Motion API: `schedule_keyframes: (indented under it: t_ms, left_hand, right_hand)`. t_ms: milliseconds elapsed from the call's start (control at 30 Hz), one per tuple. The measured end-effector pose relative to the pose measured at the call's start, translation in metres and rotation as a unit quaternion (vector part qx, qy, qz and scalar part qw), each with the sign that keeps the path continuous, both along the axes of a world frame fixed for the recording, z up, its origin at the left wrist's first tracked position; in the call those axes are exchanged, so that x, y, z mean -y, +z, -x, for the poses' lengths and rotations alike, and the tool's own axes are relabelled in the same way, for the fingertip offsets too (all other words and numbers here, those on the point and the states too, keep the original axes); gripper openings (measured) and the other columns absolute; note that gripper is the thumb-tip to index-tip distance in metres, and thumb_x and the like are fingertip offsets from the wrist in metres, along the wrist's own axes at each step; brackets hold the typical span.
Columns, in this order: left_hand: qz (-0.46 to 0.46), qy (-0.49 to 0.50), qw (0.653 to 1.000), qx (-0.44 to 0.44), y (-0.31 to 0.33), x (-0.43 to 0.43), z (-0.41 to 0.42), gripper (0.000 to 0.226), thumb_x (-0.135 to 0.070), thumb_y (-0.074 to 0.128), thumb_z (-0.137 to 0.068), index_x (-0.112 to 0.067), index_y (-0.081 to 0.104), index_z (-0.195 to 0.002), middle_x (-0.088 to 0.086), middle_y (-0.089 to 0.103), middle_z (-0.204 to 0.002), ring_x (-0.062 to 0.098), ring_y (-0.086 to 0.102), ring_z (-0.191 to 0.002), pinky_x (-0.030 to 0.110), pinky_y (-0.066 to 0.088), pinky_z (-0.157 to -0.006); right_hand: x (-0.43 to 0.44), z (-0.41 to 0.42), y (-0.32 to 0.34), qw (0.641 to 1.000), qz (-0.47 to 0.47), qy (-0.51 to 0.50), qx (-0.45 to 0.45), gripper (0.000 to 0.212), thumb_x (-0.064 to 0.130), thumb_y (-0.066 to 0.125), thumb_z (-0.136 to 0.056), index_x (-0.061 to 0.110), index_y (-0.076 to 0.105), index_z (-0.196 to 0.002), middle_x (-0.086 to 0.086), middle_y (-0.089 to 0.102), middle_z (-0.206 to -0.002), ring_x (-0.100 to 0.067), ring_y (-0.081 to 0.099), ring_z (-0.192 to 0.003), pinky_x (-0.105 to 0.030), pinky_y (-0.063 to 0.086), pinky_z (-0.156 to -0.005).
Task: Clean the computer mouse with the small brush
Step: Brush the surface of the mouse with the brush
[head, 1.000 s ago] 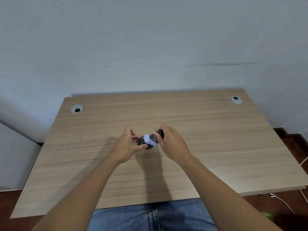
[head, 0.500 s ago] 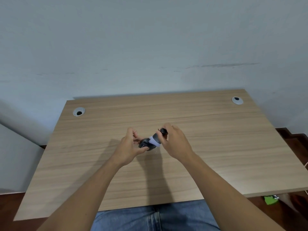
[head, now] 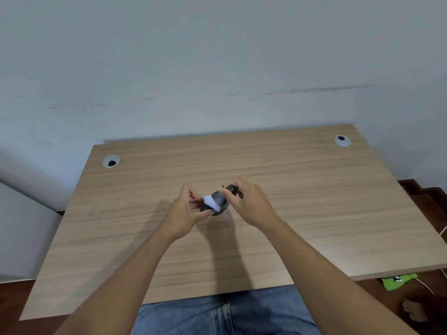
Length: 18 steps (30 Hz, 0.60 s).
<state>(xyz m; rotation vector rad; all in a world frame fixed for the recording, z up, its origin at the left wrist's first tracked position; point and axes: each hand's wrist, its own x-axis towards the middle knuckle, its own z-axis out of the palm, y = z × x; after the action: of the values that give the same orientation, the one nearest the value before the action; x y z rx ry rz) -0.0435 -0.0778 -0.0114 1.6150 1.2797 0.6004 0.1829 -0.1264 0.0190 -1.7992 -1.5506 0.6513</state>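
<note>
Above the middle of the wooden desk point(head: 314, 213), my left hand point(head: 186, 213) grips a small dark computer mouse point(head: 205, 209), which my fingers mostly hide. My right hand point(head: 251, 204) pinches the small brush point(head: 219, 199) by its black end. The brush has a grey middle and a white tip. That tip lies against the top of the mouse, between my two hands. Both hands and the mouse are lifted slightly off the desk and cast a shadow below.
Two round cable grommets sit in the desk's back corners, one at the left point(head: 111, 161) and one at the right point(head: 341, 140). A pale wall stands right behind the desk. On the floor at the right lie a green object point(head: 399, 281) and a white cable point(head: 443, 229).
The brush's white tip has shifted a little right and then back left across the mouse. Both hands stay close together in the same spot over the desk.
</note>
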Motion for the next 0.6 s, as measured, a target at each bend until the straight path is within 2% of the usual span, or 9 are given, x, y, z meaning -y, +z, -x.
schedule_keyframes:
  t_ms: [100, 167, 267, 333, 400, 467, 533, 600]
  left_hand:
    - [0.001, -0.005, 1.0, 0.006, 0.0, 0.0, -0.001, 0.06, -0.012, 0.094, -0.084, -0.027, 0.039, -0.101, 0.004, 0.084, -0.116, 0.019, 0.083, -0.105, 0.038, 0.063, -0.096]
    - [0.025, 0.014, 0.999, 0.026, 0.0, 0.001, 0.0, 0.058, -0.009, 0.093, -0.087, -0.021, 0.038, -0.105, 0.008, 0.083, -0.115, 0.021, 0.083, -0.101, 0.031, 0.064, -0.089]
    - [0.09, 0.072, 0.99, 0.084, 0.004, 0.002, -0.002, 0.055, -0.005, 0.089, -0.09, -0.014, 0.041, -0.115, 0.011, 0.08, -0.115, 0.014, 0.079, -0.091, 0.017, 0.06, -0.072]
    - [0.143, 0.11, 0.974, 0.138, 0.007, 0.004, -0.006, 0.054, -0.005, 0.087, -0.092, -0.01, 0.045, -0.126, 0.012, 0.077, -0.12, 0.012, 0.079, -0.09, 0.014, 0.06, -0.068]
    - [0.202, 0.132, 0.951, 0.192, 0.006, 0.003, -0.01, 0.057, -0.006, 0.083, -0.096, -0.006, 0.048, -0.141, 0.015, 0.074, -0.129, 0.024, 0.079, -0.107, 0.022, 0.066, -0.074]
    - [0.266, 0.13, 0.922, 0.25, 0.006, 0.0, -0.015, 0.053, -0.007, 0.076, -0.102, 0.002, 0.051, -0.149, 0.023, 0.072, -0.138, 0.033, 0.077, -0.12, 0.033, 0.069, -0.088]
    - [0.31, 0.12, 0.894, 0.302, 0.007, -0.002, -0.019, 0.049, -0.01, 0.07, -0.106, 0.014, 0.056, -0.147, 0.032, 0.07, -0.142, 0.036, 0.074, -0.127, 0.037, 0.068, -0.095]
    - [0.336, 0.134, 0.87, 0.335, 0.011, -0.004, -0.021, 0.047, -0.013, 0.071, -0.106, 0.016, 0.061, -0.142, 0.033, 0.072, -0.139, 0.039, 0.074, -0.13, 0.038, 0.068, -0.097]
  right_hand:
    - [0.0, -0.011, -0.008, 0.997, 0.034, -0.066, 0.031, 0.028, 0.041, 0.067, -0.101, 0.014, 0.069, -0.097, 0.0, 0.073, -0.085, -0.023, 0.065, -0.08, -0.038, 0.051, -0.071]
    - [0.001, -0.022, -0.013, 0.99, 0.067, -0.116, 0.037, 0.028, 0.042, 0.065, -0.101, 0.015, 0.065, -0.094, -0.003, 0.071, -0.083, -0.027, 0.065, -0.08, -0.037, 0.048, -0.066]
    - [0.001, -0.027, -0.015, 0.985, 0.067, -0.154, -0.04, 0.036, 0.043, 0.068, -0.098, 0.012, 0.06, -0.082, 0.003, 0.063, -0.071, -0.019, 0.056, -0.067, -0.032, 0.041, -0.059]
    - [0.002, -0.027, -0.014, 0.979, 0.06, -0.169, -0.093, 0.041, 0.044, 0.07, -0.097, 0.007, 0.064, -0.081, 0.002, 0.066, -0.069, -0.011, 0.05, -0.059, -0.027, 0.038, -0.056]
    - [0.004, -0.025, -0.01, 0.977, 0.059, -0.159, -0.129, 0.041, 0.046, 0.07, -0.098, 0.01, 0.068, -0.081, 0.004, 0.07, -0.069, -0.004, 0.049, -0.052, -0.024, 0.037, -0.056]
    - [0.006, -0.023, -0.007, 0.975, 0.052, -0.146, -0.157, 0.037, 0.047, 0.069, -0.1, 0.015, 0.069, -0.081, 0.003, 0.078, -0.078, 0.0, 0.053, -0.053, -0.023, 0.039, -0.059]
    - [0.007, -0.021, -0.005, 0.976, 0.043, -0.132, -0.169, 0.034, 0.047, 0.069, -0.101, 0.018, 0.069, -0.084, 0.005, 0.08, -0.082, 0.003, 0.055, -0.056, -0.019, 0.04, -0.06]
    - [0.007, -0.018, -0.003, 0.977, 0.037, -0.114, -0.174, 0.029, 0.045, 0.071, -0.101, 0.02, 0.069, -0.088, 0.006, 0.081, -0.082, 0.006, 0.059, -0.061, -0.012, 0.042, -0.062]
